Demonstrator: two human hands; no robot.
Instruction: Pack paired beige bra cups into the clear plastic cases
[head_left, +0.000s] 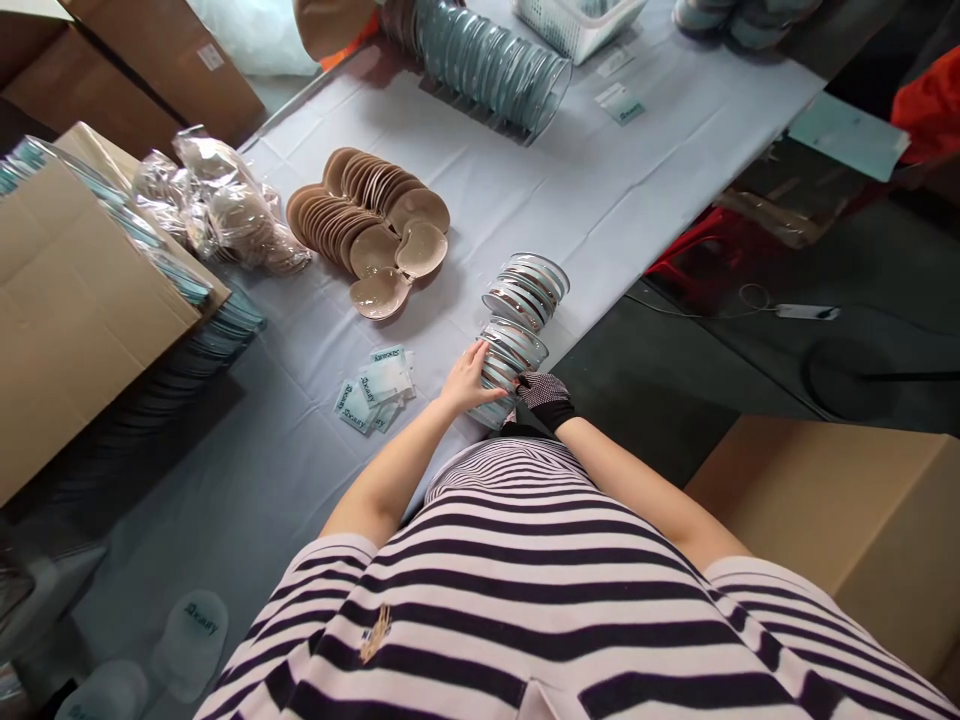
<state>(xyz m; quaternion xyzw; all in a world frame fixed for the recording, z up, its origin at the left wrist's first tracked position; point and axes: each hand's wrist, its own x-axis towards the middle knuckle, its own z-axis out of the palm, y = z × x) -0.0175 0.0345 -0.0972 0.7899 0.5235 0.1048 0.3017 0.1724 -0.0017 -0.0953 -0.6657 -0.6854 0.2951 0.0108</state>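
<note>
A double stack of clear-rimmed plastic packs [525, 292], with brown showing between the layers, lies on its side near the table's edge. My bare left hand [471, 380] wraps the near part of the stack from the left, thumb stretched along its near end. Wearing a dark dotted glove, my right hand [544, 394] grips the same near end from the right with curled fingers; their tips are partly hidden. To the left lie printed cards or small packets [375, 390]. Beyond them, brown stick-on bra cups [375, 215] rest in nested rows.
A cardboard box [97, 300] with plastic packs stands left, beside plastic-bagged cups [225, 205]. At the back are a long row of clear packs [487, 65] and a white basket [562, 30]. Another carton [817, 510] sits at my right, below the grey-covered table [637, 180].
</note>
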